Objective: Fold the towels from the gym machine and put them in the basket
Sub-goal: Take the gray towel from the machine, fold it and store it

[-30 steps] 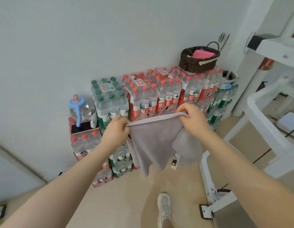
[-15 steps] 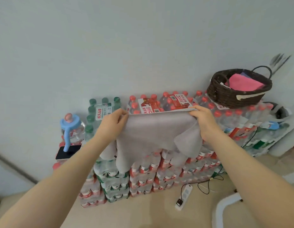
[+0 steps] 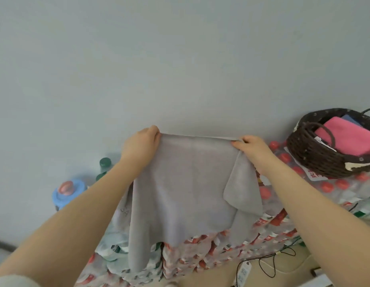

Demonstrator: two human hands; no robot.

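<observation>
Two towels, pink (image 3: pixel 346 137) and blue (image 3: pixel 350 118), already lie in the basket (image 3: pixel 316 160). Left hand (image 3: pixel 141 143) and right hand (image 3: pixel 251 148) each pinch a top corner of the grey towel (image 3: pixel 180 189), spread and unfolded.

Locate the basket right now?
Head view, far right: the dark wicker basket sits on the stacked water bottle packs against the wall, right of the right hand, with a pink towel inside.

left hand (image 3: pixel 141 141) and right hand (image 3: pixel 251 147) grip grey towel (image 3: pixel 180 187) near basket (image 3: pixel 312 160).
</observation>
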